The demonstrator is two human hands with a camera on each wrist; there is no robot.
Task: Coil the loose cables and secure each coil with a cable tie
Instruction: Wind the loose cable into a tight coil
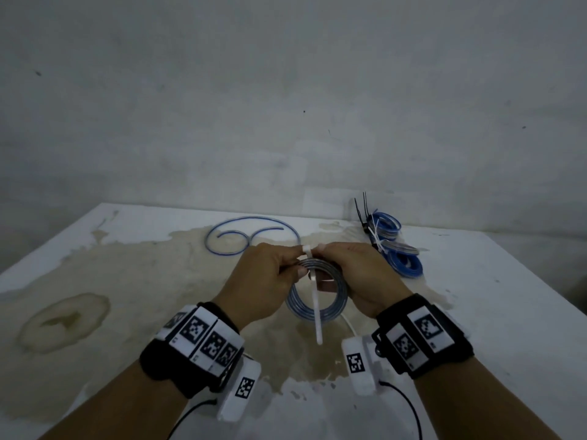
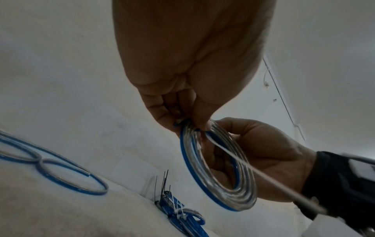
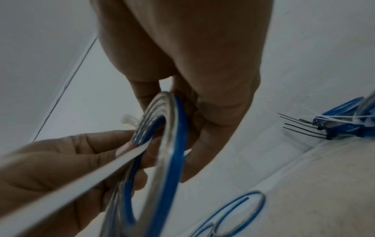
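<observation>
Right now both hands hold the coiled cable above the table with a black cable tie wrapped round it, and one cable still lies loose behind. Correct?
Not quite: the cable tie is white, not black, as the head view shows. Otherwise correct: left hand and right hand hold the coiled cable above the table, and the loose cable lies behind.

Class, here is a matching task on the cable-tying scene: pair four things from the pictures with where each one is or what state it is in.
Things:
1. coil
2. white tie
3. loose cable
4. tied coils

States:
A. lies uncoiled at the far middle of the table
B. held up by both hands
C. piled at the far right, already bound
D. wrapped over the held coil, its tail pointing toward the person

Pairs: 1-B, 2-D, 3-A, 4-C
</observation>
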